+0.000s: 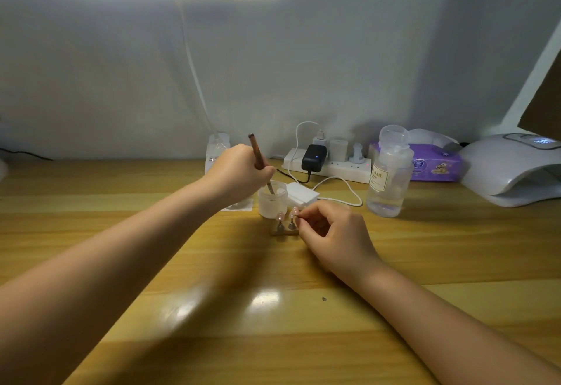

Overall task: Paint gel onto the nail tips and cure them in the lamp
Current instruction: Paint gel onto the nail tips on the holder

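My left hand grips a brown-handled brush, whose tip dips into a small frosted jar in the middle of the wooden desk. Just in front of the jar a small stand holds two pinkish nail tips on little pegs. My right hand pinches the right-hand nail tip between thumb and forefinger. The white curing lamp sits at the far right of the desk, its display lit.
A clear liquid bottle stands right of the jar. Behind are a white power strip with a black adapter, white cables, a purple tissue pack and a small white pad. A bright light bar hangs overhead.
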Available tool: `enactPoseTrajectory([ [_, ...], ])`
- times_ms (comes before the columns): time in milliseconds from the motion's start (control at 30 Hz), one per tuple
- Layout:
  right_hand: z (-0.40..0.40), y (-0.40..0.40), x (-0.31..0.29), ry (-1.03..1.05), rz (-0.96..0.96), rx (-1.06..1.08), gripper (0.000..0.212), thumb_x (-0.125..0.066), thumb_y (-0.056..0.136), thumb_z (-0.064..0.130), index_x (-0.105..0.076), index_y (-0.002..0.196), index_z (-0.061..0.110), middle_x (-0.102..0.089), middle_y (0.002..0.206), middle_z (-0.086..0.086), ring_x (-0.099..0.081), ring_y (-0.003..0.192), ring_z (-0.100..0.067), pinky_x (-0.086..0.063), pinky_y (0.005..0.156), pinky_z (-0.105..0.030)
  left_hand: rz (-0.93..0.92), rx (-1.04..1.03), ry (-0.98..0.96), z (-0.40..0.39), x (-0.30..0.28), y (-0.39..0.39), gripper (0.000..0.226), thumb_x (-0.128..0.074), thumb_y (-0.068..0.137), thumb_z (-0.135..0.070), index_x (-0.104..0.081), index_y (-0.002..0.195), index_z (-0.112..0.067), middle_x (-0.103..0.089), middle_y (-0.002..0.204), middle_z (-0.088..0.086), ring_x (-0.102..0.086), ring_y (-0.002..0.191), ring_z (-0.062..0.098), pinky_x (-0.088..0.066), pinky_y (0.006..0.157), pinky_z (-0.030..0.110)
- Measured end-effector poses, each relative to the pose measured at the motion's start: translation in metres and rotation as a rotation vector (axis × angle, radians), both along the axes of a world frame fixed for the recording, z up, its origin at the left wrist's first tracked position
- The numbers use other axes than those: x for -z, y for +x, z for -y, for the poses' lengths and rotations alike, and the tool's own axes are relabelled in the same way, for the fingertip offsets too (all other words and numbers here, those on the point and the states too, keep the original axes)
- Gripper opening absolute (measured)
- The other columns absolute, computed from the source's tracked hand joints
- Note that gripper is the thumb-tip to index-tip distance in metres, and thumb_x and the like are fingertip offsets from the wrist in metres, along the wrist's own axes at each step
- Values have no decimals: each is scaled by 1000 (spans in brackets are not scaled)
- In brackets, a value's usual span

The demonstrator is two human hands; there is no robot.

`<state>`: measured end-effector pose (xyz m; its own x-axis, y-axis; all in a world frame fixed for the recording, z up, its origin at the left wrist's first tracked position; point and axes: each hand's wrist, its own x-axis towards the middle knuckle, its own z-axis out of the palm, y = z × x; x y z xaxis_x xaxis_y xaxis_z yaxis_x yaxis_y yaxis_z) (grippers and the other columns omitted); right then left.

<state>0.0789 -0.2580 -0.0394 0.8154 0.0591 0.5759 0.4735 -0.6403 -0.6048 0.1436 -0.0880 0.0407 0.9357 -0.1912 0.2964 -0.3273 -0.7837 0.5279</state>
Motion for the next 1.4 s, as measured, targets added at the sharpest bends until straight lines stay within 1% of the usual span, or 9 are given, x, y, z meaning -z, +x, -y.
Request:
enactPoseTrajectory([
  [133,0,-1,0,1,-1,-4,2,-69,83,12,-70,85,11,-66,76,3,-58,69,-6,-44,60,-14,-46,-11,38,1,3,1,24,-56,97,-26,-73,95,-8,-71,88,8,-66,84,21,-54,79,36],
  [367,0,0,0,-3,1,-22,3,-69,84,11,-70,86,11,-66,76,3,-58,68,-6,-45,60,-15,-16,-35,12,-3,2,4,29,-55,97,-30,-73,84,-12,-71,82,3,-65,81,18,-48,66,26],
  [633,0,0,1,40,3,-32,5,-70,82,9,-71,86,12,-66,75,3,-57,71,-5,-41,59,-8,141,-82,-69,-6,-4,-5,36,-50,98,-31,-71,81,-6,-71,81,11,-65,81,29,-55,76,46],
  [833,0,0,0,11,-5,-36,6,-69,84,11,-71,89,12,-65,77,4,-57,69,-5,-44,60,-11,83,-78,48,-1,3,-1,31,-51,99,-33,-68,78,-16,-70,79,1,-63,76,19,-47,61,29],
  [967,0,0,0,11,-5,-23,4,-69,83,12,-71,87,13,-65,76,5,-57,68,-4,-43,59,-10,181,-99,-75,-3,2,-3,32,-50,98,-29,-70,83,-10,-69,78,7,-64,76,25,-56,72,46],
  [1067,0,0,0,10,-9,-24,5,-69,84,12,-71,88,14,-65,77,5,-57,70,-4,-43,60,-10,186,-96,-107,-4,3,-2,31,-49,98,-27,-70,85,-8,-70,79,10,-65,77,26,-56,73,50],
  [1200,0,0,0,11,-16,-27,4,-69,84,12,-71,88,13,-64,77,5,-57,74,-5,-44,61,-10,226,-98,-147,-5,7,1,28,-50,98,-25,-68,82,-11,-69,77,7,-64,73,20,-54,67,36],
  [1300,1,0,0,17,-24,-31,5,-68,85,13,-70,89,13,-64,78,6,-58,73,-4,-46,62,-12,300,-105,-369,-8,7,0,24,-54,98,-22,-68,81,-12,-69,73,4,-62,67,11,-48,60,23],
  [1400,1,1,1,37,-32,-30,5,-68,85,14,-70,89,15,-65,78,7,-58,73,-3,-47,63,-13,275,-59,-609,-13,7,-13,14,-61,95,-22,-70,85,-17,-71,73,-5,-66,68,3,-52,67,21],
])
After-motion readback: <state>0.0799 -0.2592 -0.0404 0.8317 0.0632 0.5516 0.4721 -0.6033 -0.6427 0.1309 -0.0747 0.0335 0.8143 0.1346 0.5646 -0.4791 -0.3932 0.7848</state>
